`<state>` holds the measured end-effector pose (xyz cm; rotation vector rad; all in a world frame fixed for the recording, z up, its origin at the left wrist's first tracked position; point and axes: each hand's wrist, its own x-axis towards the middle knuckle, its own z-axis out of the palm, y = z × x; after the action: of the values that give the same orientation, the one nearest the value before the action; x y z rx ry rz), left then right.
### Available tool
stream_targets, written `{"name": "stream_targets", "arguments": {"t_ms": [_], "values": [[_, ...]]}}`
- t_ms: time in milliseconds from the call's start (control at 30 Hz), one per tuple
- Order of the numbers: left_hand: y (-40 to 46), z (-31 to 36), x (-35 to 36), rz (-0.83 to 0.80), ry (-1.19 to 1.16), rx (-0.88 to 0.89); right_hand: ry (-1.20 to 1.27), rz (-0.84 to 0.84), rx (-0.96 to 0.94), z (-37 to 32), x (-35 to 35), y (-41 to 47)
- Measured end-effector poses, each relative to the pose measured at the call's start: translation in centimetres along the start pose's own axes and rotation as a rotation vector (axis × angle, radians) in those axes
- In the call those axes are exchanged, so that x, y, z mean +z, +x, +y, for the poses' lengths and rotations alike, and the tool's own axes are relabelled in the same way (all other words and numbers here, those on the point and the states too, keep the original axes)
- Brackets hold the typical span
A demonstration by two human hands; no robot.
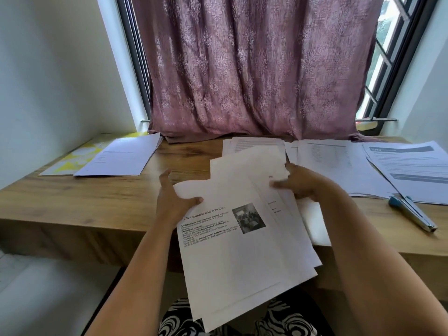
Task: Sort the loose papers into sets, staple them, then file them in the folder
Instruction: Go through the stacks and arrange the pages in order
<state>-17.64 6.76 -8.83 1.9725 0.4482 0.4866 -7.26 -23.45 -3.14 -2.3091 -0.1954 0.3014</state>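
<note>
Fingers of my left hand [173, 200] pinch the top-left corner of the loose sheaf [242, 238], thumb on the printed face. Fingers of my right hand [299, 183] grip its upper right edge, where the sheets fan apart. The sheaf is held over the bench [97, 197] edge and my lap, uneven at the lower corners.

Assessment: sorting is under way. Sorted piles [339, 163] lie on the bench to the right, and another set rests on the yellow folder [72, 161] at left. The stapler [412, 212] lies near the right piles.

Recommendation: peel one sheet at a time, read its heading, match it to a pile, and square edges before stapling.
</note>
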Motion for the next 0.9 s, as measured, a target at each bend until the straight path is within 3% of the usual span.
{"name": "stream_targets", "arguments": {"t_ms": [33, 100, 200, 267, 333, 400, 433, 500, 600, 767, 833, 900], "values": [[0.0, 0.0, 0.2, 0.01, 0.037, 0.015, -0.005, -0.106, 0.071, 0.3, -0.5, -0.3], [-0.1, 0.1, 0.4, 0.052, 0.037, 0.049, -0.094, -0.156, 0.09, 0.6, -0.8, -1.1], [-0.4, 0.8, 0.8, 0.135, -0.125, 0.044, -0.307, 0.124, -0.111, 0.0, -0.8, -2.0], [-0.6, 1.4, 1.3, 0.151, -0.191, 0.03, -0.178, 0.364, -0.238, -0.1, -0.9, -2.2], [-0.7, 1.4, 1.8, 0.115, -0.201, 0.017, -0.031, 0.311, -0.233, 0.1, -1.3, -2.0], [-0.6, 0.9, 2.0, 0.057, -0.179, 0.012, -0.069, 0.145, -0.124, 0.5, -1.4, -2.1], [-0.5, 0.7, 2.0, 0.026, -0.15, 0.017, -0.144, 0.15, -0.09, 0.7, -1.4, -2.0], [-0.5, 0.7, 1.9, -0.02, -0.07, 0.036, -0.232, 0.28, -0.1, 0.7, -1.7, -1.9], [-0.3, 0.9, 1.9, -0.045, -0.011, 0.036, -0.152, 0.517, -0.206, -0.8, -2.8, -2.0], [-0.4, 1.0, 2.0, -0.032, 0.045, 0.016, -0.136, 1.032, -0.551, -3.8, -5.1, -2.8], [-0.5, 1.1, 2.0, -0.021, 0.059, 0.009, -0.052, 1.117, -0.577, -5.0, -5.8, -3.3], [-0.5, 1.1, 2.1, -0.022, 0.064, 0.005, 0.09, 1.02, -0.466, -5.7, -5.9, -3.3]]}}
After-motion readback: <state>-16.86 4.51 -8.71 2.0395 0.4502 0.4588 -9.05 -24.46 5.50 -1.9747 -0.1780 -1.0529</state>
